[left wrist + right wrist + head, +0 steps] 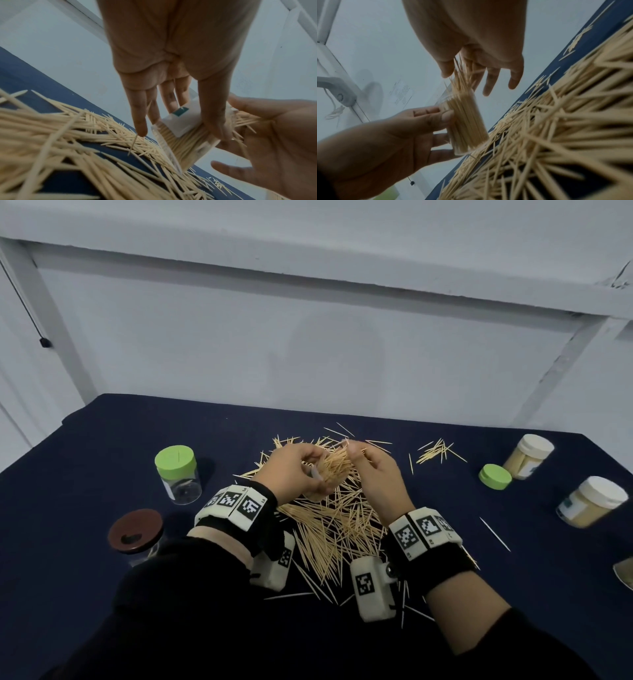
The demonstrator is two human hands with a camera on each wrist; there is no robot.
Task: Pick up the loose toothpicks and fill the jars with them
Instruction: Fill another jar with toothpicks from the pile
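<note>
right hand [373,470]: bundle [462,75] pinched at jar mouth | left hand [291,470]: fingers clamped round tilted jar [467,124], nearly full | done: two white-lidded jars [527,455] look full | left: big pile [339,522], small cluster [436,450], strays; green-lidded jar [178,475] nearly empty | room: cloth [102,446] open on both sides, edges well apart

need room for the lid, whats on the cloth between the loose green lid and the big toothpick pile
In the head view, a small cluster of loose toothpicks lies between the loose green lid and the big toothpick pile.

Pale toothpicks [335,522], navy tablecloth [137,433]
</note>
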